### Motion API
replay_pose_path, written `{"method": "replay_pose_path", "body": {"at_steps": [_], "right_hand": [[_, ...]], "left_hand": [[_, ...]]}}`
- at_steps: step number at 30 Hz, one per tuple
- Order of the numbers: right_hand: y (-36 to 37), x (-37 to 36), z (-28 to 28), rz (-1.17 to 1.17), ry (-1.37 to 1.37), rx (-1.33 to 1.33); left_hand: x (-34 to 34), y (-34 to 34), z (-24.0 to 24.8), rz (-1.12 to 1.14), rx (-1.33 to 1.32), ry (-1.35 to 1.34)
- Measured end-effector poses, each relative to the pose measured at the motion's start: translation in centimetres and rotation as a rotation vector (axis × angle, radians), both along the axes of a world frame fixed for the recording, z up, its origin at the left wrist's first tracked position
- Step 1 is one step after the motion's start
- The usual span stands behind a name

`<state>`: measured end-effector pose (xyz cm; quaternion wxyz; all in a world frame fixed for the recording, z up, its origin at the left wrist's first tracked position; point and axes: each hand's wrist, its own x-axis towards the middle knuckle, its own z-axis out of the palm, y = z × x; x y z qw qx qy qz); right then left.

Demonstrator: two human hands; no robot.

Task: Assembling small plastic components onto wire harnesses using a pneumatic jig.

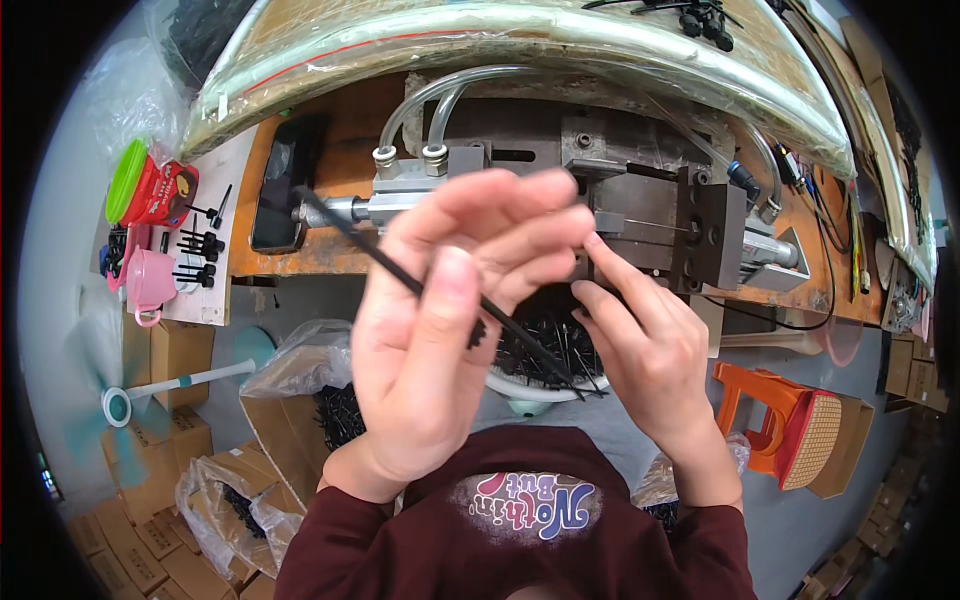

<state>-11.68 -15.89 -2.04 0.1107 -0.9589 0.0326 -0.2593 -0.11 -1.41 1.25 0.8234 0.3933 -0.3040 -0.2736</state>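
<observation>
My left hand (pixel 430 320) is raised in front of the machine, palm and fingers in view. A long thin black rod (pixel 365 245) lies slantwise across its palm, held under the thumb. Small black knobs (pixel 478 332) show beside the rod at the palm's edge. My right hand (pixel 650 350) reaches toward the machine with bent fingers apart. Its uppermost fingertip is close to the left fingertips and a small metal block (pixel 612 222); contact cannot be told. I see nothing between the right fingers. Below the hands, a light round basin (pixel 525 390) holds many black rods.
The metal machine (pixel 640 190) with clear hoses (pixel 440 90) stands on an orange wooden bench (pixel 340 262). A phone (pixel 285 180), pink cup (pixel 150 280) and black parts (pixel 200 243) lie left. Below are a fan (pixel 117 406), open carton (pixel 280 430) and stool (pixel 790 420).
</observation>
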Motion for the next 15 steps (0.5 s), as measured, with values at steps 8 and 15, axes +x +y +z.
{"method": "replay_pose_path", "body": {"at_steps": [8,15], "right_hand": [[0.0,1.2,1.2,-0.037,0.052,-0.081],[1.7,0.1,2.2,0.168,-0.381,0.072]], "left_hand": [[1.1,0.0,0.5,0.392,0.098,-0.202],[0.4,-1.4,1.1,0.306,0.201,-0.158]]}}
